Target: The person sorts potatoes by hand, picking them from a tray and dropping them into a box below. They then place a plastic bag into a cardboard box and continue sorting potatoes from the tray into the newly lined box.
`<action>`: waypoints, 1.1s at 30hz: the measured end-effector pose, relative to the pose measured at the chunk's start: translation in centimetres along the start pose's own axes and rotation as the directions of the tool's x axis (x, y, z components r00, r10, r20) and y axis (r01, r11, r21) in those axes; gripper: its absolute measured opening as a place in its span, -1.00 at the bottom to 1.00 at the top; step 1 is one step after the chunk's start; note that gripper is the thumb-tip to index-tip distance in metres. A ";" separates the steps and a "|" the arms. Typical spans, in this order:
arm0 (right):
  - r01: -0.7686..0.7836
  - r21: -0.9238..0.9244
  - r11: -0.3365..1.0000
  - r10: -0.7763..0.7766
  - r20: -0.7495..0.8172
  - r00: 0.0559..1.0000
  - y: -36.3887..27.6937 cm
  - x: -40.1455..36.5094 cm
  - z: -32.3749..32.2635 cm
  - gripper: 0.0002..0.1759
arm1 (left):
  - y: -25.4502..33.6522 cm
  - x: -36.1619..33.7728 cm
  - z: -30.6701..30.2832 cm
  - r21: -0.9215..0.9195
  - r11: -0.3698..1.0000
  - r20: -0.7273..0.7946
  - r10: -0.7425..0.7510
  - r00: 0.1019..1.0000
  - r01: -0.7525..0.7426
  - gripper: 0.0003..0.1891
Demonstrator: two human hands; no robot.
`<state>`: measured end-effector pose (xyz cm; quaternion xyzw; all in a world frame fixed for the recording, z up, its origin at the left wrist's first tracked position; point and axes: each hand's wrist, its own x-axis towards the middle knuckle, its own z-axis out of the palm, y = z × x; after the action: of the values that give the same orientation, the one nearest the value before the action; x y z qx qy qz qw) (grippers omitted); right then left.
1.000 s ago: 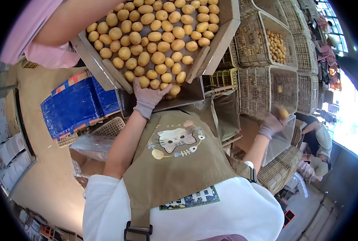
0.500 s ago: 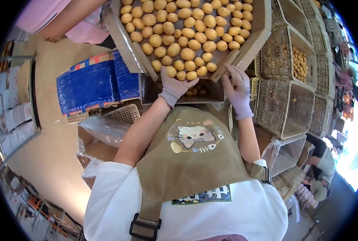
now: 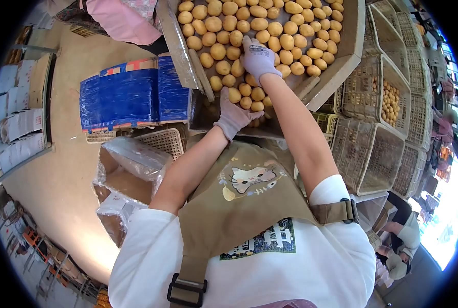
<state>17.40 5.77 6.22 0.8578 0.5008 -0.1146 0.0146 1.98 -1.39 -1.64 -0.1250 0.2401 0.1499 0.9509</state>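
Many small, round yellow-orange fruits (image 3: pixel 287 41) lie in a wide tray with raised wooden sides (image 3: pixel 337 72). My left hand (image 3: pixel 234 114), in a pale glove, is at the tray's narrow front mouth. Its thumb points up and its fingers spread to the right, with several fruits resting between them and against the palm. Farther in, my right hand (image 3: pixel 260 59), also gloved, reaches palm down among the fruits; its fingertips are mostly hidden. Beneath the mouth stands a box (image 3: pixel 195 120) with some fruits showing inside, partly covered by my left hand.
Stacked plastic crates (image 3: pixel 357 149) line the right side, one with fruits in it. To the left are a blue-wrapped box (image 3: pixel 118 102) and an open carton with plastic lining (image 3: pixel 126 179). A person in pink (image 3: pixel 121 20) stands at the upper left.
My right hand has moved from the tray's right front edge up and left onto the fruits. More fruits have gathered at my left hand, which stays at the mouth.
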 end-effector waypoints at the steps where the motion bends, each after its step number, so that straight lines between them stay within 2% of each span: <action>1: 0.001 0.013 1.000 -0.001 0.030 1.000 0.0 0.5 -0.4 -0.54 | 0.0 -0.1 0.3 0.022 0.999 -0.007 0.026 1.000 -0.026 -0.17; 3: 0.000 0.036 0.999 -0.004 0.099 0.995 0.6 0.8 -1.2 -0.50 | -0.3 -0.7 0.6 0.061 0.995 -0.025 0.075 0.997 -0.073 -0.16; 4: 0.039 0.138 0.990 -0.040 0.007 0.999 1.3 0.0 -1.3 -0.48 | -0.1 -0.8 0.8 0.021 0.998 -0.063 0.053 0.997 -0.052 -0.17; 5: 0.056 0.358 0.932 -0.031 -0.076 0.997 2.1 -1.1 -1.3 -0.55 | 0.1 -0.9 1.0 0.030 0.998 -0.068 0.061 0.996 -0.060 -0.17; 7: 0.133 0.711 0.690 0.039 -0.220 0.975 3.2 -5.4 -2.9 -0.68 | 0.2 -1.7 1.8 0.034 0.997 -0.073 0.067 0.995 -0.065 -0.15; 9: 0.010 0.959 0.284 0.172 -0.061 0.983 6.0 -9.8 -3.8 -0.69 | 0.6 -1.6 0.9 0.011 0.999 0.013 0.052 0.999 -0.052 -0.19; 11: 0.027 0.999 -0.019 0.303 -0.020 0.953 10.6 -13.4 -2.3 -0.69 | 0.3 -1.3 0.2 -0.026 0.997 0.024 0.080 0.997 -0.079 -0.17; 12: 0.118 0.992 -0.047 0.306 -0.098 0.947 12.2 -14.9 -2.7 -0.66 | 0.1 -1.3 0.7 0.019 0.995 -0.003 0.103 0.995 -0.103 -0.18; 13: 0.056 0.995 0.088 0.419 -0.088 0.904 11.5 -16.3 -4.5 -0.63 | -0.2 -1.2 1.2 0.065 0.990 -0.031 0.125 0.992 -0.123 -0.18; 14: 0.166 0.946 0.280 0.405 -0.273 0.873 11.4 -17.0 -5.0 -0.61 | -0.4 -1.1 1.8 0.112 0.984 -0.058 0.148 0.987 -0.140 -0.19; 15: 0.254 0.849 0.463 0.354 -0.440 0.826 11.6 -17.8 -5.5 -0.58 | -0.3 -1.1 1.9 0.091 0.992 -0.004 0.087 0.996 -0.086 -0.20; 16: 0.336 0.662 0.670 0.190 -0.591 0.784 11.9 -18.6 -6.9 -0.54 | -0.2 -0.8 1.6 0.121 0.991 0.033 0.058 0.998 -0.062 -0.14; 17: 0.400 0.424 0.813 -0.011 -0.676 0.737 11.9 -19.3 -9.0 -0.50 | -0.1 -0.4 0.9 0.195 0.978 0.087 0.057 0.995 -0.073 -0.12; 18: 0.455 0.185 0.871 -0.205 -0.706 0.678 11.7 -20.0 -11.2 -0.56 | -0.1 -0.6 1.0 0.158 0.986 0.055 0.036 0.998 -0.044 -0.11; 19: 0.501 0.059 0.863 -0.330 -0.685 0.650 12.3 -20.6 -12.7 -0.54 | -0.3 -1.1 1.8 0.119 0.993 0.020 0.022 1.000 -0.024 -0.09; 20: 0.442 -0.052 0.896 -0.353 -0.686 0.636 13.9 -20.8 -13.5 -0.52 | -0.5 -1.4 2.4 0.160 0.986 -0.027 0.043 0.999 -0.039 -0.07; 21: 0.384 -0.158 0.910 -0.382 -0.681 0.625 16.2 -20.7 -14.3 -0.50 | -0.6 -1.0 2.1 0.131 0.991 0.015 -0.002 1.000 0.000 -0.07; 22: 0.153 0.001 0.988 -0.097 -0.769 0.632 19.3 -20.2 -14.2 -0.51 | -0.3 -0.6 1.2 0.098 0.995 0.052 -0.034 0.998 0.029 -0.07; 23: -0.062 0.188 0.980 0.190 -0.796 0.574 22.3 -19.8 -13.5 -0.52 | 0.3 -0.6 0.4 0.062 0.997 0.085 -0.050 0.995 0.045 -0.08; 24: -0.194 0.147 0.970 0.218 -0.879 0.423 24.6 -19.8 -13.3 -0.55 | 0.3 -0.8 0.5 0.051 0.998 0.068 -0.041 0.997 0.037 -0.10; 25: -0.315 0.134 0.939 0.222 -0.940 0.260 25.5 -18.5 -13.0 -0.58 | 0.5 -0.8 0.5 0.111 0.994 0.122 -0.023 0.992 0.009 -0.13; 26: -0.072 0.239 0.968 0.248 -0.890 0.381 21.9 -17.3 -13.0 -0.59 | 0.2 -0.4 0.0 0.173 0.983 0.117 0.038 0.992 -0.058 -0.16; 27: 0.156 0.361 0.919 0.242 -0.832 0.500 18.2 -16.6 -12.9 -0.60 | 0.0 -0.2 -0.5 0.242 0.963 0.108 0.093 0.990 -0.117 -0.19; 28: 0.196 0.359 0.913 0.152 -0.742 0.653 17.8 -15.1 -8.7 -0.59 | -0.3 -0.8 0.5 0.174 0.979 0.065 0.093 0.994 -0.103 -0.21; 29: 0.135 0.521 0.843 0.165 -0.488 0.857 12.2 -15.0 -8.5 -0.61 | -0.4 -1.3 1.5 0.102 0.991 0.028 0.084 0.996 -0.087 -0.24; 30: 0.223 0.438 0.871 0.007 -0.465 0.885 9.2 -13.5 -5.6 -0.65 | 0.2 -1.4 1.1 0.086 0.996 0.160 0.019 0.987 -0.033 -0.26; 31: 0.167 0.352 0.921 -0.043 -0.335 0.941 6.2 -12.4 -3.7 -0.60 | -0.1 -1.3 0.7 0.091 0.994 0.112 0.045 0.993 -0.055 -0.26; 33: 0.081 0.323 0.943 -0.076 -0.026 0.997 2.2 -9.2 0.2 -0.52 | -0.4 -1.2 0.5 0.042 0.998 0.044 0.043 0.998 -0.044 -0.26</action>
<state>14.94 -3.26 7.80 0.8287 0.5090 -0.1903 -0.1343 1.32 -1.84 -0.61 -0.0962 0.2253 0.1681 0.9549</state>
